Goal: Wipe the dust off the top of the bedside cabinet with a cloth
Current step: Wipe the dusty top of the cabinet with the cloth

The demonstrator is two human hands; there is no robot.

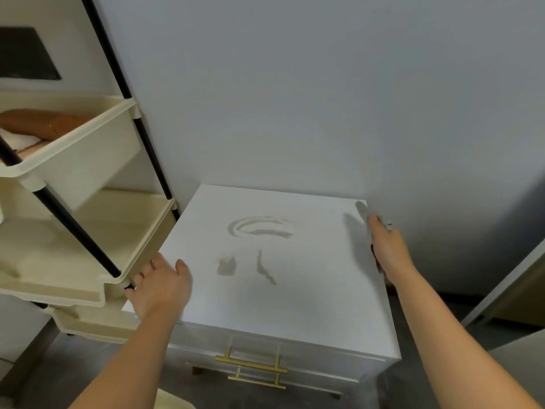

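Observation:
The white bedside cabinet [309, 305] stands against the wall, its top marked by dust: a curved smear [261, 227], a grey patch [226, 266] and a thin dark streak [265, 268]. My left hand [160, 286] rests on the top's left edge, fingers spread, holding nothing. My right hand [387, 249] is at the top's right edge near the back corner, closed on a grey cloth [363, 211] that sticks out past my fingers onto the top.
A cream shelf trolley [88, 231] with black posts stands tight against the cabinet's left side; its upper tray holds a brown item [44, 124]. Gold drawer handles [250, 364] face me. A grey wall is behind, dark floor lies below, and a pale panel [507, 290] leans at right.

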